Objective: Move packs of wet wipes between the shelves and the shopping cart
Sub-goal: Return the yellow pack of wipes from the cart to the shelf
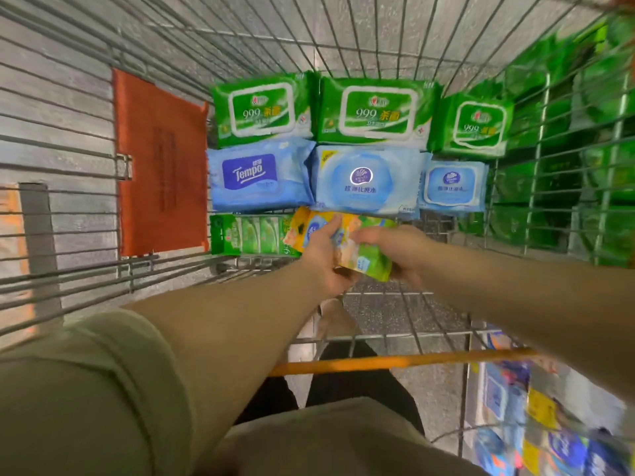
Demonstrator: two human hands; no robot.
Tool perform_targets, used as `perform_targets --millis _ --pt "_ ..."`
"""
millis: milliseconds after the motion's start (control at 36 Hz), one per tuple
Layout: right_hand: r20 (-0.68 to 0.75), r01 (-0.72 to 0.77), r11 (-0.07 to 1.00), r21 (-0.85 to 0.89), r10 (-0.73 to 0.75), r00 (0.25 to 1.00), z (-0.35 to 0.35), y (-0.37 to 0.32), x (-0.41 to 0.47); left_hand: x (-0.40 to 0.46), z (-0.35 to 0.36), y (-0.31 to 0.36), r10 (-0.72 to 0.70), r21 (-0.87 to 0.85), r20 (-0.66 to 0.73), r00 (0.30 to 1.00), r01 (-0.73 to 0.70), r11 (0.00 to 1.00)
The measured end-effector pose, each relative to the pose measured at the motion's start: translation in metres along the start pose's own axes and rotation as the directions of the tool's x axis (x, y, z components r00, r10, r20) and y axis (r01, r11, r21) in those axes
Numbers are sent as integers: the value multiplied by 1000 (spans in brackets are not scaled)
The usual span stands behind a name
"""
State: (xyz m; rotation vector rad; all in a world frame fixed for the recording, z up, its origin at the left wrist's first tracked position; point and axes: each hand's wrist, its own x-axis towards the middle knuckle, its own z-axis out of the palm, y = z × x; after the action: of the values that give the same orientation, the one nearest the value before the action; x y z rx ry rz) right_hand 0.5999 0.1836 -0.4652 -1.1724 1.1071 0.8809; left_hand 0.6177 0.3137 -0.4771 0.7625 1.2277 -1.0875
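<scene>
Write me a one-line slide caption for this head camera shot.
Both hands, left hand and right hand, hold a yellow-green wipes pack over a wire shopping cart of green and blue packs.

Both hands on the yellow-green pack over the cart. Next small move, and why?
Probably lower the yellow-green pack into the near row, right of the slim green pack. Left hand and right hand both grip it above that bare stretch of the cart floor, and the two rows beyond look full.

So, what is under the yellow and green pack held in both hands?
The yellow-green wipes pack overlaps the right end of a green multipack; beside that, the wire cart floor shows. What lies directly beneath is covered.
</scene>
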Motion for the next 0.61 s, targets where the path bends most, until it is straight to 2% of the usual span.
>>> perform_targets --millis 56,139,222,278,417,528,611 --pt "15 7 1000 27 -8 1000 6 -10 -20 -17 -1 3 -31 48 -13 999 31 998" --pt "63 10 999 -34 -8 998 21 -30 -57 -50 -3 9 -62 54 -15 998 63 997" --pt "44 48 998 -42 -46 998 27 -42 -89 -86 -1 11 -42 43 41 998 41 998" --pt "19 60 998 -19 -59 998 30 -47 -115 -110 2 11 19 59 92 996 -24 998" --pt "7 166 982 88 -168 986 38 -50 -176 -160 16 13 218 -68 280 935 -207 976" --pt "-18 274 952 137 -274 962 44 -54 -221 -195 27 22 309 37 372 875 -347 937" --pt "-70 393 919 23 -391 918 44 -58 -255 -224 34 34 373 123 427 824 -462 878"
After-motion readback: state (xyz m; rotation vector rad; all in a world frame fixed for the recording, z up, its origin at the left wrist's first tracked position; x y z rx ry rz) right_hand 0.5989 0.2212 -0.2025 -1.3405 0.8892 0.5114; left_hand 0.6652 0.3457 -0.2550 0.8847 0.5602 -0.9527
